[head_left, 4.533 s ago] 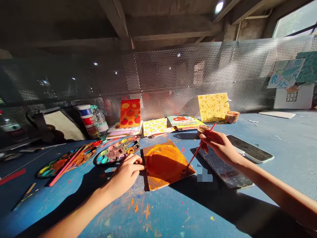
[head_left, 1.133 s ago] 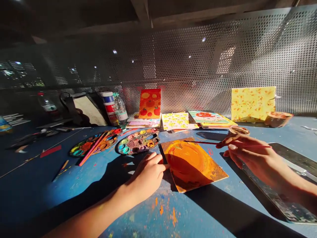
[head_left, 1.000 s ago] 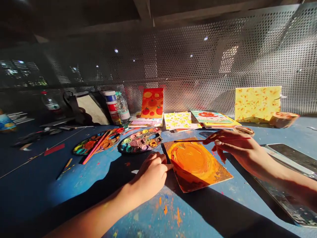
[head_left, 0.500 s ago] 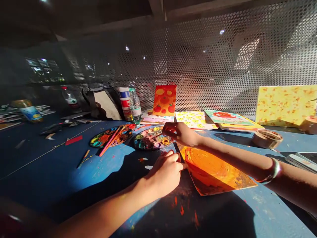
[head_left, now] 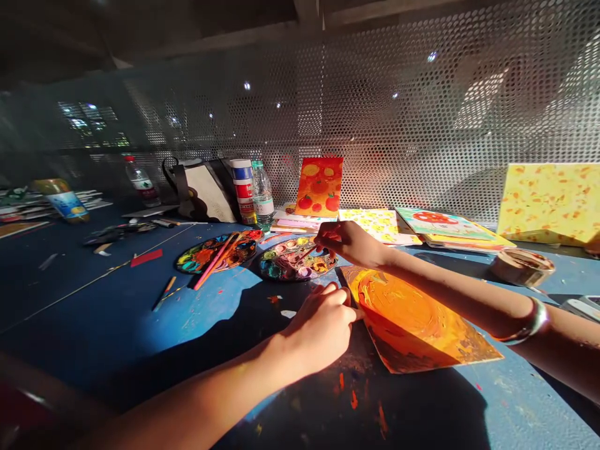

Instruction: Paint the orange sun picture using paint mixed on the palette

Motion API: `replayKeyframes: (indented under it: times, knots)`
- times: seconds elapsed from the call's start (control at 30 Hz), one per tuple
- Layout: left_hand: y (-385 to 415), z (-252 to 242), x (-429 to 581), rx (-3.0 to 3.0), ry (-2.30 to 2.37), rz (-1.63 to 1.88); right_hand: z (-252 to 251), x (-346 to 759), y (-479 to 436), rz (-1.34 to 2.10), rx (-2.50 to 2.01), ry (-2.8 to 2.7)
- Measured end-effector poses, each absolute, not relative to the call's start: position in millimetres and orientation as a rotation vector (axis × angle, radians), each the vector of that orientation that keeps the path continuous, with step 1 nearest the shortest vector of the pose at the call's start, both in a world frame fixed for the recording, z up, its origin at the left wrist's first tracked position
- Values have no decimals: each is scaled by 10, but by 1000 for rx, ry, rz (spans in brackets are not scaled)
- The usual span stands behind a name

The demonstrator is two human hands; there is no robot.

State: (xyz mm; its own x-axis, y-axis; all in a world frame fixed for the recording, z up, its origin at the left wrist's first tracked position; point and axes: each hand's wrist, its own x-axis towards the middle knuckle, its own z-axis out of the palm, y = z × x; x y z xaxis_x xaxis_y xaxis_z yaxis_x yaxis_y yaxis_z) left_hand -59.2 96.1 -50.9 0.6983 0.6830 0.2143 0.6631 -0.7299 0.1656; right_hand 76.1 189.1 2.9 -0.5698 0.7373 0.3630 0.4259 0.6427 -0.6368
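My left hand [head_left: 323,328] is closed, knuckles up, with a fingertip at the left edge of an orange painting [head_left: 403,306]. Thick swirls of paint cover this flat panel, which lies on the table partly in shadow. My right hand [head_left: 352,242] pinches a thin paintbrush [head_left: 307,254], mostly hidden by the fingers. Its tip reaches over the right-hand palette [head_left: 281,270], whose wells hold pink, yellow, lilac and green paint. A second palette [head_left: 187,265] sits to the left, smeared with orange, red and green; pink and orange brushes [head_left: 213,265] rest across it.
Behind the palettes stand a clear bottle [head_left: 263,200], stacked paint jars [head_left: 242,190] and a bag [head_left: 206,190]. A red fruit painting [head_left: 320,187] leans at the perforated metal screen [head_left: 375,137]. Tape rolls [head_left: 522,267] and a yellow painting [head_left: 550,203] are at right.
The view has shifted slightly, so most things appear a little further right. My right hand stays over the palette with the paintbrush, and my left hand stays at the painting's edge.
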Motion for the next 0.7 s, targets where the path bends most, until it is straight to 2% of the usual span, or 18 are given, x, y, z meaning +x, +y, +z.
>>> replayKeyframes:
  times: [0.4, 0.7]
  knots:
    - [967, -467, -601, 2763, 1132, 368, 282, 1561, 1599, 822, -874, -1801]
    - [985, -474, -560, 2739, 1168, 415, 36, 2617, 796, 448, -1314, -1751]
